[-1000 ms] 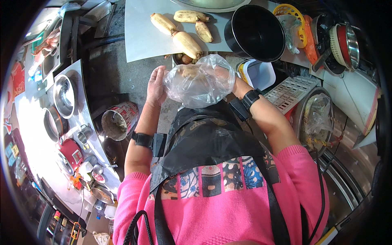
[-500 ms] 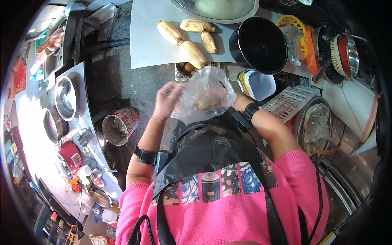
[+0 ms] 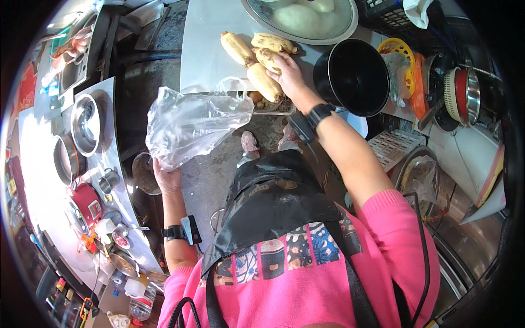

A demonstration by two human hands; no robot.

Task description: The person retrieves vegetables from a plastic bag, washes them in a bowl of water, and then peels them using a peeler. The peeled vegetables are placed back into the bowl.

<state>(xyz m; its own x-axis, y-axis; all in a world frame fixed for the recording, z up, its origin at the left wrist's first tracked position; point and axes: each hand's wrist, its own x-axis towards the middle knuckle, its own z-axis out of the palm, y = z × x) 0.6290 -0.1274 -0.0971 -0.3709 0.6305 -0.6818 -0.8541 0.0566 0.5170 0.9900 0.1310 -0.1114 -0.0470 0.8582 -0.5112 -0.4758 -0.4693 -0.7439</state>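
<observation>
My left hand [image 3: 167,177] is closed on the lower end of a clear plastic bag [image 3: 191,123], which hangs spread out to the left of my body. The bag's handles reach toward the table edge. Over the grey table [image 3: 205,65], my right hand [image 3: 291,77] has its fingers around a short, pale brown lotus root [image 3: 266,57]. Around that piece lie other lotus roots: a long one [image 3: 236,49] to the left, a spotted one [image 3: 272,41] behind and a thick one [image 3: 263,82] in front. What the bag holds, if anything, does not show clearly.
Right of the lotus roots stands a deep black pot [image 3: 358,79]. A large metal basin [image 3: 298,22] sits at the far side. Below the table edge is a container of roundish items [image 3: 256,97]. A bucket [image 3: 146,174] stands by my left hand, beside a side table with pans [image 3: 68,158].
The plastic bag has moved from in front of my body to the left, opened out in my left hand. My right hand has left the bag and reached forward onto the short lotus root.
</observation>
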